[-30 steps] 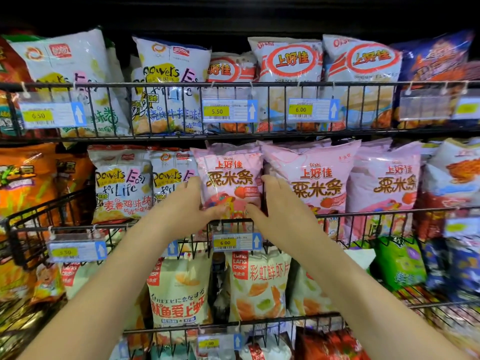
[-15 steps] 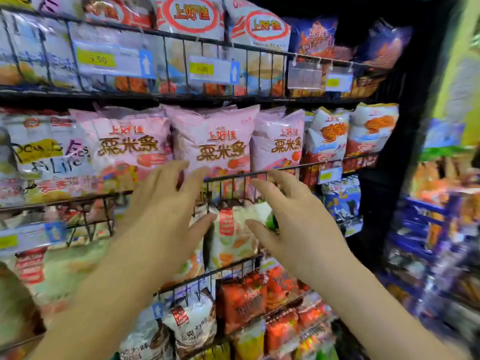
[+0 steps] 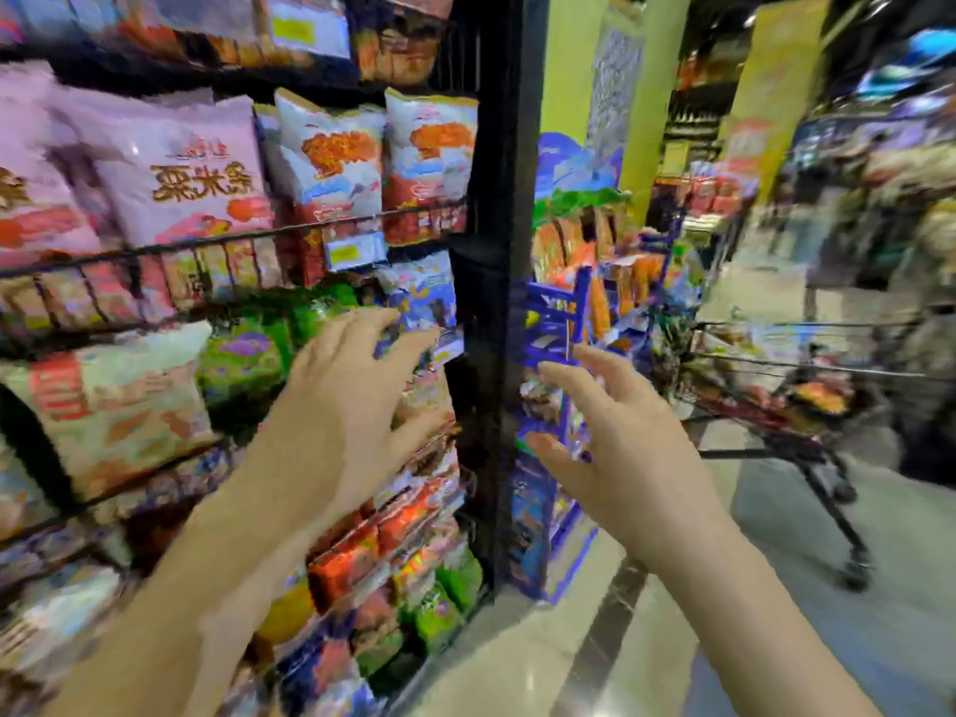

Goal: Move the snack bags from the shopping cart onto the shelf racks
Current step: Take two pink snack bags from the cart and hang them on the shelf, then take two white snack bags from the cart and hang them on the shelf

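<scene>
The view is blurred by motion. My left hand (image 3: 346, 401) hovers with fingers spread in front of the wire shelf racks (image 3: 217, 240), holding nothing. Beside it, my right hand (image 3: 615, 437) is also spread and holds nothing, in front of the black end post (image 3: 496, 302). Pink snack bags (image 3: 181, 168) stand on the rack at upper left. The shopping cart (image 3: 807, 401) stands at the right on the floor, with snack bags (image 3: 822, 393) lying inside it.
White and orange bags (image 3: 336, 152) fill the rack's right end. A blue display stand (image 3: 558, 323) with packets stands just past the post. Yellow-green pillars (image 3: 646, 95) rise behind. Grey floor (image 3: 776, 587) lies open between me and the cart.
Both hands have let go of the pink bag on the rack and pulled back, spread. The view has swung right, bringing the end post, aisle and cart into sight.
</scene>
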A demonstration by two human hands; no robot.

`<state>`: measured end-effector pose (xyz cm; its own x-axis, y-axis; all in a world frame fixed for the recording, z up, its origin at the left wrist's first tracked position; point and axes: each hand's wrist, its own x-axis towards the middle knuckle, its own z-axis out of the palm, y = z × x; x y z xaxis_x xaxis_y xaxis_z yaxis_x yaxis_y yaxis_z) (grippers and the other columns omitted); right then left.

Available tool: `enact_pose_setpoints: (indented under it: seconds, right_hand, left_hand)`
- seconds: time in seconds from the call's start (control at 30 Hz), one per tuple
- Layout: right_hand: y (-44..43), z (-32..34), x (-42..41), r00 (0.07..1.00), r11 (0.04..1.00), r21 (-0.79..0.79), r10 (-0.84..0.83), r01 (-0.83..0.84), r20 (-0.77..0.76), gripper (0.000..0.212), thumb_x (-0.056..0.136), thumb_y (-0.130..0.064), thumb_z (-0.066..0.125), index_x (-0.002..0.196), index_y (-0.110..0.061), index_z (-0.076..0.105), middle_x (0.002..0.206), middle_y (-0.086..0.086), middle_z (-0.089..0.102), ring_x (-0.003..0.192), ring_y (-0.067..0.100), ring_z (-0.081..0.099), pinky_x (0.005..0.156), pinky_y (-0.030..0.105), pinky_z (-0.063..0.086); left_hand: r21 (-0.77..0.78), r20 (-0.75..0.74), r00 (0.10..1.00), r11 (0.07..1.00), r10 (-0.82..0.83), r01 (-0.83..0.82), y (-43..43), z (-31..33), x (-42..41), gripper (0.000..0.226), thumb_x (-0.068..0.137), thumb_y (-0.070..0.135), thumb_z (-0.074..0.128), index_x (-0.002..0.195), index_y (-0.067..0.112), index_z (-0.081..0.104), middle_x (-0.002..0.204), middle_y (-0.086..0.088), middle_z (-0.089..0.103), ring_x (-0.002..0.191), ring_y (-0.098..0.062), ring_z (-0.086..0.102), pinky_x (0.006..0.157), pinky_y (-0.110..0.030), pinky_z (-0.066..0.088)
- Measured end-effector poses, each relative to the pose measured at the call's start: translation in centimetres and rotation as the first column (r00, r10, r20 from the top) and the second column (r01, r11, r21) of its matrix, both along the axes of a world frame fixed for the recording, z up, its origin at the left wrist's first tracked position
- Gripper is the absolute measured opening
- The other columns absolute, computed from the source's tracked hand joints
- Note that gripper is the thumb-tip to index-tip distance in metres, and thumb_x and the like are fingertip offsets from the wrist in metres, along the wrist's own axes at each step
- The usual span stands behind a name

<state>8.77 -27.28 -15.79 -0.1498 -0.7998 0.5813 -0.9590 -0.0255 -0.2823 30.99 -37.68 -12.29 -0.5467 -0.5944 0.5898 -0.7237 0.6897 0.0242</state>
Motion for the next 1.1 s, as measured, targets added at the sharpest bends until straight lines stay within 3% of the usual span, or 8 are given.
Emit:
enact_pose_setpoints:
  seconds: [0.2,0.3,0.57,0.63,0.83,1.1]
  right_hand:
    - [6.9,-1.5,-15.3,0.993,0.993,-0.061,-0.102,0.105,0.051,0.06,0.085,-0.038,0.08,0.14,-0.027,0.058,0.143,0.005,0.053,0.13,0.026,0.053,0.103,0.041,0.049]
    - [10.1,-2.8,-22.9,0.98,0.98,-0.02,-0.197,0.198,0.021,0.064,0.083,-0.039,0.081,0.141,-0.025,0.059,0.145,0.011,0.054,0.13,0.033,0.055,0.102,0.049,0.05]
    - [13.2,-4.5,-36.2,0.95,0.952,-0.015,-0.305,0.307,0.067,0.064,0.081,-0.034,0.085,0.139,-0.021,0.061,0.143,0.011,0.055,0.132,0.031,0.054,0.104,0.05,0.05]
    - [12.8,-4.9,-38.6,0.944,0.946,-0.021,-0.322,0.324,0.077,0.063,0.082,-0.034,0.084,0.139,-0.019,0.062,0.143,0.011,0.055,0.133,0.03,0.053,0.105,0.049,0.049]
    - [8.5,-6.8,-46.7,0.921,0.923,0.067,-0.384,0.38,0.064,0.06,0.085,-0.039,0.079,0.141,-0.025,0.059,0.146,0.007,0.052,0.133,0.027,0.052,0.106,0.048,0.049]
    - [-4.0,-7.8,-58.7,0.874,0.876,0.169,-0.473,0.451,0.117,0.064,0.088,-0.045,0.076,0.145,-0.028,0.054,0.151,-0.003,0.046,0.138,0.02,0.047,0.112,0.046,0.044]
  left_hand:
    - [0.126,-0.065,0.987,0.98,-0.148,0.155,2.0,-2.2,-17.2,0.071,0.085,0.061,0.064,0.144,0.024,0.057,0.146,-0.014,0.048,0.139,-0.04,0.04,0.113,-0.056,0.036]
    - [0.193,-0.077,0.953,0.933,-0.293,0.303,4.3,-3.8,-25.9,0.068,0.085,0.049,0.078,0.146,0.03,0.053,0.15,-0.005,0.043,0.144,-0.03,0.034,0.117,-0.054,0.034]
    - [0.253,-0.101,0.869,0.832,-0.484,0.493,5.3,-5.4,-41.0,0.066,0.087,0.048,0.074,0.148,0.035,0.051,0.152,0.0,0.038,0.143,-0.015,0.024,0.118,-0.036,0.025]
    - [0.249,-0.076,0.853,0.818,-0.517,0.518,4.0,-5.8,-44.2,0.067,0.087,0.049,0.073,0.148,0.033,0.05,0.152,-0.002,0.039,0.145,-0.02,0.027,0.117,-0.034,0.023]
    - [0.26,-0.019,0.808,0.778,-0.588,0.572,-2.0,-7.8,-54.3,0.067,0.087,0.049,0.074,0.147,0.029,0.053,0.152,-0.006,0.041,0.146,-0.028,0.031,0.118,-0.046,0.028]
    - [0.352,0.037,0.766,0.726,-0.642,0.591,-16.5,-9.6,-67.4,0.068,0.088,0.052,0.072,0.149,0.033,0.049,0.154,-0.001,0.038,0.148,-0.025,0.026,0.119,-0.047,0.03]
